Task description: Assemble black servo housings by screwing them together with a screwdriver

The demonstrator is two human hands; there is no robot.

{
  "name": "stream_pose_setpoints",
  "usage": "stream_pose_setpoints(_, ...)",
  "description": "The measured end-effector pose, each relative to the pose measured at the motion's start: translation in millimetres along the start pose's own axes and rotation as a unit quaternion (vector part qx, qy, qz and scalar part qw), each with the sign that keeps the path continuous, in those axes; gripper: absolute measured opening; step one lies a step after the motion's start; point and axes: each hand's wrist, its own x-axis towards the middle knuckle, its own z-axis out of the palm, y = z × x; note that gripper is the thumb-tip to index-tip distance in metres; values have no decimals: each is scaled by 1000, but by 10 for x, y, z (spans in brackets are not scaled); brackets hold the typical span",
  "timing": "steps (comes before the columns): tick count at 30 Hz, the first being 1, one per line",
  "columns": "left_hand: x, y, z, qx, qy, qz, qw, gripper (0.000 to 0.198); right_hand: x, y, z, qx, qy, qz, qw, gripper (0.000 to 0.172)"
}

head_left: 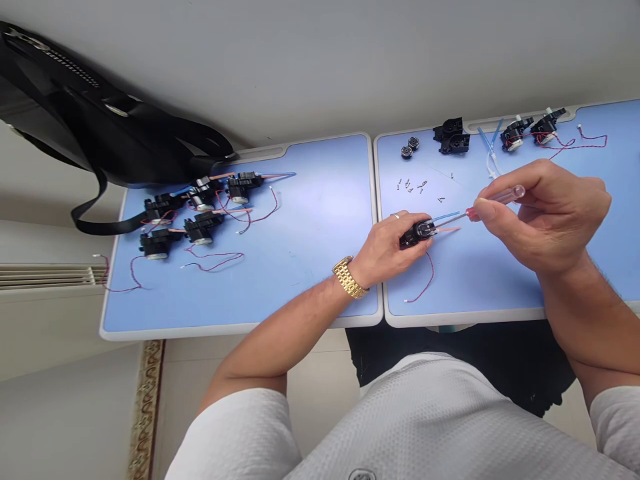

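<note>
My left hand [393, 248], closed, grips a small black motor unit [418, 233] against the right-hand table. A blue and an orange tube stick out of the unit's right side, and a thin red wire [429, 277] with a white plug trails below it. Between the thumb and fingers of my right hand [547, 217] is a screwdriver [503, 196] with a clear and red handle. Its shaft points left and down, and the tip is at the unit's right end. Whether the tip sits in a screw is too small to tell.
Several loose screws [421, 186] lie behind the unit, near two round black parts [407, 153] and black housings [455, 137]. Two wired units [517, 133] stand at the back right. Several similar units [201, 228] and a black bag [100, 127] are on the left. A seam divides the tables.
</note>
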Motion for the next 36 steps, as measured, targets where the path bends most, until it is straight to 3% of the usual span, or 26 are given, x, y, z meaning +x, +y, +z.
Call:
stream_pose_setpoints(7,2,0,11,5,-7,-10,1000,36,4,24,15,6,0,-28,1000,16)
stream_pose_setpoints(23,9,17,13,4,-4,-4,1000,36,7,13,9,-1,-12,-4,1000,17)
stream_pose_setpoints(36,-15,-3,31,25,6,-3,1000,37,-17,36,-11,-15,-15,-33,999,17)
